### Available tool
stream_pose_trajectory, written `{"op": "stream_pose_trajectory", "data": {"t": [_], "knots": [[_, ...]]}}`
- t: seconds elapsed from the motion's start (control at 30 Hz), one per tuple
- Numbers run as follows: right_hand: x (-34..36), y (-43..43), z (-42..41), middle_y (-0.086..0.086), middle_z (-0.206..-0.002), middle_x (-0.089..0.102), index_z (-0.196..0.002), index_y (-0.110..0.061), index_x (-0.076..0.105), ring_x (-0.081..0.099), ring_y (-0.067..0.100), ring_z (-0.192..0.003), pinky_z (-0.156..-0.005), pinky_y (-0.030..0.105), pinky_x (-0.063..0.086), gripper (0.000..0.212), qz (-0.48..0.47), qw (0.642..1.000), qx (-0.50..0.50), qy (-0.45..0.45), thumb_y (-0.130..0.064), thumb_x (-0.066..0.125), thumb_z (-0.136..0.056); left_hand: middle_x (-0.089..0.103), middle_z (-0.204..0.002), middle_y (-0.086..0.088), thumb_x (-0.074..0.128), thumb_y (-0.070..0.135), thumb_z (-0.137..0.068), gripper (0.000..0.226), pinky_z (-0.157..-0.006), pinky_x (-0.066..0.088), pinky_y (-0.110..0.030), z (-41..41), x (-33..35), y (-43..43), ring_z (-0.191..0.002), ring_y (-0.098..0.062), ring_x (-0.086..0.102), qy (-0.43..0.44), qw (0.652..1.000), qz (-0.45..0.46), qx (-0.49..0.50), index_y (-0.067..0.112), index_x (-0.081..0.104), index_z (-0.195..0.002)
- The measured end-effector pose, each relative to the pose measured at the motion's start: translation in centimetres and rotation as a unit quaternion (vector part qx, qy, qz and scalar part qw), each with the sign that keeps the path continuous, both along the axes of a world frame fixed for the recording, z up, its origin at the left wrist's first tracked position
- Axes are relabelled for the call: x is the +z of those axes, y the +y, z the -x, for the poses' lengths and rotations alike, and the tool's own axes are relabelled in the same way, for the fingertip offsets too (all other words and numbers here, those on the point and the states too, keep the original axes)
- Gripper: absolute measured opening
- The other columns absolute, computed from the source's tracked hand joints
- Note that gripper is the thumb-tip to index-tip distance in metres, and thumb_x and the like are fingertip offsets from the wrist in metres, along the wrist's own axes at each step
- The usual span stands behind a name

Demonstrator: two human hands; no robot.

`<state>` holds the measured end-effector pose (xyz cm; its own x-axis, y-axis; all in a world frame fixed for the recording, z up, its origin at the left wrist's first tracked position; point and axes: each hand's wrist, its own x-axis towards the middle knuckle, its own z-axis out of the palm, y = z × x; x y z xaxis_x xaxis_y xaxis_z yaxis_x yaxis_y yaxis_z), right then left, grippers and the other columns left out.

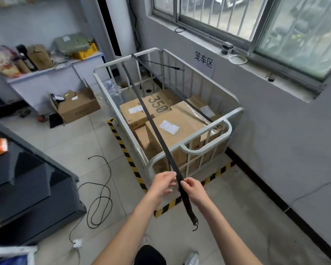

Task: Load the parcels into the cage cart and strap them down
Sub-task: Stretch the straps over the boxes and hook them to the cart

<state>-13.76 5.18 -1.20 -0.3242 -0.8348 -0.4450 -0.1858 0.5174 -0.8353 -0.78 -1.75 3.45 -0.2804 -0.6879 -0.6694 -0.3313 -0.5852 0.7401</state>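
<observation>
Crossing parcels [161, 129], taut strap [157, 131]

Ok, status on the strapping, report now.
Both hands on the black strap: left hand, right hand. Far end hooked on cage cart rail, near hook dangling free. Parcels loaded. Nothing blocking.

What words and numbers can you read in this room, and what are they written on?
"350" in big dark digits on the cardboard box in the cage cart.
"笼车区" on the white paper sign stuck to the wall under the window.
White shipping labels on the front box, the left box and the right box: print too small to read.
Printing on the open box on the floor: too blurred to read.
</observation>
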Motion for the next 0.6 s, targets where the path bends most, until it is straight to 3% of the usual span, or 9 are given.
{"op": "stream_pose_trajectory", "data": {"t": [0.17, 0.3, 0.43, 0.6], "knots": [[-0.5, 0.1, 2.4, 0.007, -0.087, 0.073, -0.088, -0.014, 0.069, 0.067, 0.021, -0.081, -0.073, 0.035, 0.053, 0.021, 0.003, 1.000, 0.011, -0.002, -0.028, 0.058, -0.099, 0.075, -0.083, 0.003, 0.068, 0.026, -0.094, 0.004, -0.080, 0.054, -0.033, 3.1, -1.0, 0.6, -0.085, -0.017, 0.068, 0.023, 0.997, -0.040, 0.054, 0.022, 0.070, -0.094], [-1.3, -0.9, 4.2, 0.000, -0.077, 0.069, -0.085, -0.016, 0.069, 0.059, 0.008, -0.067, -0.060, 0.022, 0.046, 0.020, 0.001, 1.000, 0.011, -0.008, -0.028, 0.059, -0.098, 0.076, -0.070, 0.006, 0.069, 0.018, -0.091, 0.004, -0.067, 0.051, -0.026, 5.1, -2.1, -0.2, -0.072, -0.010, 0.070, 0.000, 0.998, -0.041, 0.053, 0.018, 0.074, -0.091], [-1.7, -2.2, 6.4, -0.010, -0.066, 0.062, -0.086, -0.012, 0.070, 0.052, 0.001, -0.059, -0.052, 0.013, 0.039, 0.020, -0.029, 0.999, 0.019, -0.034, -0.026, 0.060, -0.098, 0.075, -0.080, -0.003, 0.070, 0.010, -0.088, 0.009, -0.072, 0.049, -0.029, 6.9, -3.0, -2.2, -0.074, -0.015, 0.070, -0.014, 0.999, -0.046, 0.019, 0.007, 0.074, -0.095], [-1.4, -4.2, 9.4, -0.007, -0.079, 0.066, -0.091, -0.018, 0.070, 0.056, 0.005, -0.071, -0.058, 0.013, 0.043, 0.017, -0.081, 0.994, 0.051, -0.055, -0.025, 0.058, -0.099, 0.069, -0.084, -0.012, 0.072, 0.007, -0.085, 0.004, -0.070, 0.047, -0.032, 9.2, -4.0, -4.6, -0.080, -0.023, 0.064, -0.026, 0.999, -0.042, 0.008, 0.009, 0.072, -0.082]]}}
